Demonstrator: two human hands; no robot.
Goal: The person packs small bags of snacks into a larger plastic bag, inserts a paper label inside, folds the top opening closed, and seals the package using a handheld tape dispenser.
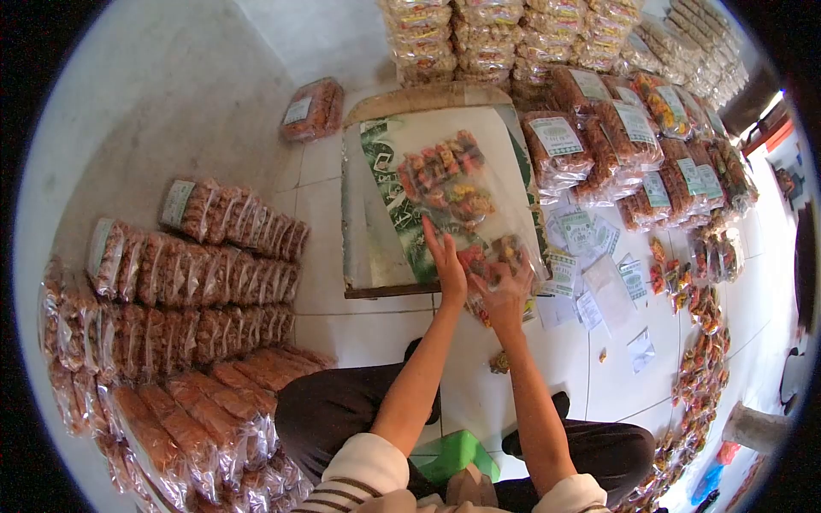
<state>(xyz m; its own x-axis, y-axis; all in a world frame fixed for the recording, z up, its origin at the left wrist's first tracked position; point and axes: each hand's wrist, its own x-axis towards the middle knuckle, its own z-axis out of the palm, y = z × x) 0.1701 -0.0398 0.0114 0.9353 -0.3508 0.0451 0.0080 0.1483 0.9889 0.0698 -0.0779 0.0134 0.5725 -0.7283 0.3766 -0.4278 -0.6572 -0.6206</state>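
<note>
A clear plastic bag (513, 201) lies on a low board-topped table (385, 278), with rows of small red, orange and yellow packets (440, 171) at its far part. My left hand (450, 269) rests at the bag's near left side, fingers stretched forward and touching the plastic. To its right, my right hand (506, 291) is curled around more small packets (509, 250) near the table's front edge. Its fingertips are partly hidden by shiny film and slightly blurred. A few packets show just below this hand.
Filled brown snack bags (197, 278) are stacked at left. Labelled bags (556, 145) stand at right, with tall stacks (487, 38) behind. Printed labels (581, 231) and a long heap of small packets (701, 342) lie on the tiled floor. A green object (462, 456) sits between my legs.
</note>
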